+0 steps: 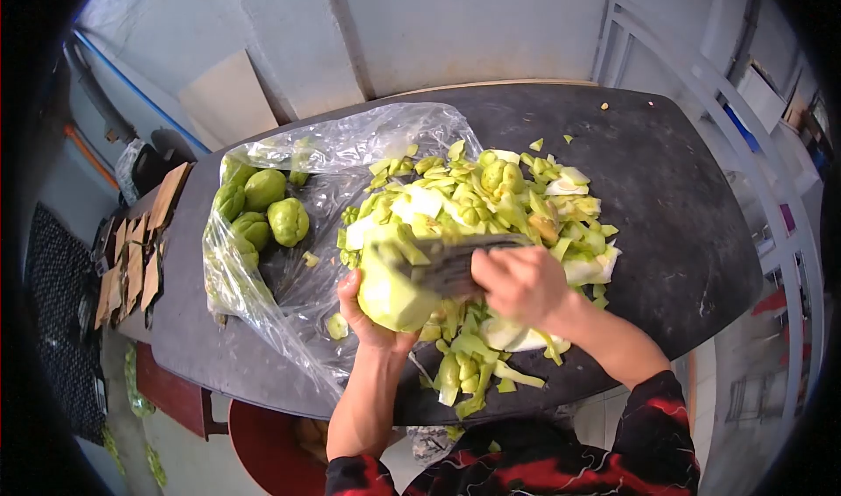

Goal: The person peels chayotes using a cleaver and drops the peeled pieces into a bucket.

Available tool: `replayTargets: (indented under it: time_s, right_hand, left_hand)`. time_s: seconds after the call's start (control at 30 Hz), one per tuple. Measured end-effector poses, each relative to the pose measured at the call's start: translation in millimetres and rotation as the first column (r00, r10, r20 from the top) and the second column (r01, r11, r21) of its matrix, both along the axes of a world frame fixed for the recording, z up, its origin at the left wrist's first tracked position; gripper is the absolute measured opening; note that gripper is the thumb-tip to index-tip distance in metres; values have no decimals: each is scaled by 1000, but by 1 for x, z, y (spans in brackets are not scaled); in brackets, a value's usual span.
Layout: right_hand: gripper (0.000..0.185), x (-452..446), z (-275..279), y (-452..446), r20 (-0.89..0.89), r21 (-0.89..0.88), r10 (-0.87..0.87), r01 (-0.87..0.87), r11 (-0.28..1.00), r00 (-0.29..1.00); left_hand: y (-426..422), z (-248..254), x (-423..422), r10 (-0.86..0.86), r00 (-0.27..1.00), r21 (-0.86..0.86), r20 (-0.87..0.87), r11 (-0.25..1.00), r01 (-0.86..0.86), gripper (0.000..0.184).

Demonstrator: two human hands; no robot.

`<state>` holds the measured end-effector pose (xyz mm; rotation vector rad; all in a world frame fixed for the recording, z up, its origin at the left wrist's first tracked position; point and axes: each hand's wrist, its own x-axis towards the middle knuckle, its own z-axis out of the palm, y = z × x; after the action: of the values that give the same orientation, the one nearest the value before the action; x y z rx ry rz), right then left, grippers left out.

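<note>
A large pale green chayote (392,296), mostly bare of skin, rests in my left hand (370,319), whose fingers are closed around its lower left side. My right hand (524,286) grips a knife (447,268) with a broad dark blade, blurred by motion. The blade lies against the chayote's upper right side, and a strip of green peel shows at that spot. Just beyond both hands spreads a heap of green peel and pale trimmings (499,202). Several whole unpeeled chayotes (265,189) lie in a clear plastic bag (350,135) at the left.
Everything lies on a dark table (679,233) with rounded corners. Below its front edge stands a red tub (254,448), with contents I cannot make out. Cardboard pieces (136,264) hang at the left edge. A grey metal railing (766,176) runs along the right.
</note>
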<state>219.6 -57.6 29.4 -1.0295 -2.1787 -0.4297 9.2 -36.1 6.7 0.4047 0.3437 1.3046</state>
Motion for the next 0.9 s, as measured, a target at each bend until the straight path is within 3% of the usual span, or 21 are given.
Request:
replayTargets:
  time_s: [0.07,0.13,0.17,0.27,0.3,0.33,0.4,0.47,0.53,0.57,0.63,0.77,0.83,0.9]
  right_hand:
    - [7,6,-10,8,-12,-105,-40,38,994,999]
    - [7,4,0,6,-33,-27,-17,16,1000,999]
    - [7,1,1,1,-72,30,-2,4,1000,997]
    - [8,7,4,3,-116,59,47,-41,997,992]
    - [5,12,1,6,-47,-57,-38,35,998,998]
    - [19,14,-6,11,-45,-288,-172,152,945,984]
    - [19,19,-4,14,-79,-249,-158,134,959,984]
    - [19,15,7,10,-82,-210,-119,100,973,990]
    - [19,9,6,0,-101,-192,-86,65,979,991]
    - [19,7,5,-1,-87,-147,-61,48,988,994]
    - [20,3,2,-4,-71,-106,-36,28,994,997]
    - [9,-7,6,-11,121,170,35,-55,984,992]
    - [6,-11,10,-15,98,174,70,-86,981,993]
    - [5,-15,9,-16,71,202,112,-124,971,991]
  left_hand:
    - [1,1,-2,-84,996,54,-22,995,85,75]
    - [2,1,0,-59,997,21,-43,998,60,77]
    - [3,0,-3,-109,991,111,-71,987,117,79]
    - [-5,13,1,-125,992,154,-32,980,128,84]
    - [-3,5,-6,-159,987,153,-22,975,160,89]
    - [-3,0,-6,-159,987,152,-21,975,160,89]
    - [2,0,-6,-250,968,204,-8,947,246,86]
    - [3,4,-4,-235,972,214,13,950,227,78]
    - [5,9,1,79,996,-139,47,988,-72,72]
    - [10,4,-2,72,993,-158,94,986,-57,72]
    - [12,3,-1,53,994,-139,91,989,-40,68]
    - [3,2,2,57,996,-128,62,991,-49,70]
    - [2,-3,2,58,995,-148,81,988,-46,73]
    - [4,-10,1,27,996,-46,85,999,-23,72]
